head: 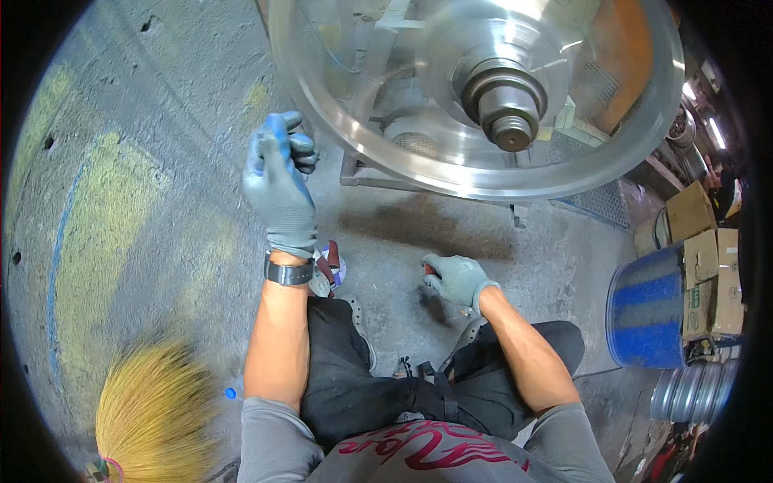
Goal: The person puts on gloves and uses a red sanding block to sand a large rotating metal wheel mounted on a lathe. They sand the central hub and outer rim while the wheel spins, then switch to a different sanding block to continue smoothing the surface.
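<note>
A metal wheel (483,184), blurred as if spinning, is mounted on a spindle with a large nut (510,115) at its hub. My left hand (281,163), in a grey and blue coated glove, is raised just left of the wheel's rim, fingers curled and apart, with nothing visible in it. Below the wheel, over the floor, my right hand (456,279) in a grey glove is closed on a small reddish-brown piece (429,269), perhaps abrasive paper. More reddish-brown pieces (332,256) lie beside my left wrist, partly hidden by it.
A rough wall (199,181) runs along the left, with a straw broom (157,410) and a blue cap (230,393) near it. At the right stand a blue drum (646,308), cardboard boxes (712,284) and metal rims (694,392). A metal frame (386,178) lies under the wheel.
</note>
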{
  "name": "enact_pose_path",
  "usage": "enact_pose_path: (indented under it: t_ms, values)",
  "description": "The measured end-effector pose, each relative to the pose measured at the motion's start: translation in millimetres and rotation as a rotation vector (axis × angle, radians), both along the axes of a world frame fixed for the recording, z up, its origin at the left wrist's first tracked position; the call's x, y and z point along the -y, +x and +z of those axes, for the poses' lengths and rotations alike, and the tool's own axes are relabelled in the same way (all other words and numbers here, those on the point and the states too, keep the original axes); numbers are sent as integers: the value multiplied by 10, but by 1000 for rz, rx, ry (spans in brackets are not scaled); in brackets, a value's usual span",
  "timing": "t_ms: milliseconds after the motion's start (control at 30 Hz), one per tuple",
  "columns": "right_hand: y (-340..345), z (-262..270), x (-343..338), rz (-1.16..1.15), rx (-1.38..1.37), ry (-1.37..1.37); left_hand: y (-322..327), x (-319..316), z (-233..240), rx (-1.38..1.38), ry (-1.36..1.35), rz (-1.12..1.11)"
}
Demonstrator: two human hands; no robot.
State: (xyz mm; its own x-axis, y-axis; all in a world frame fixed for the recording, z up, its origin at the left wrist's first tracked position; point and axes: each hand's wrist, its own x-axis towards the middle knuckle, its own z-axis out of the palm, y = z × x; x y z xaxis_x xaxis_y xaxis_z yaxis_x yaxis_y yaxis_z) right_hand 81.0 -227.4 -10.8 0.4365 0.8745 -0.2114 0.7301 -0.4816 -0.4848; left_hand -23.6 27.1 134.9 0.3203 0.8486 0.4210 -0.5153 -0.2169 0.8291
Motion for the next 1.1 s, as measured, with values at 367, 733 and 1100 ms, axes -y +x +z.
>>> enact_pose_path:
  t_ms: [367,733,1100]
  values:
    - [10,-915,200,-1,-37,-123,-358,-615,-212,-5,-114,127]
    - [121,-1177,236,127,-106,-61,-446,-733,-388,-186,10,141]
    - [95,-1420,313,62,-204,-253,-419,-887,-529,-320,14,155]
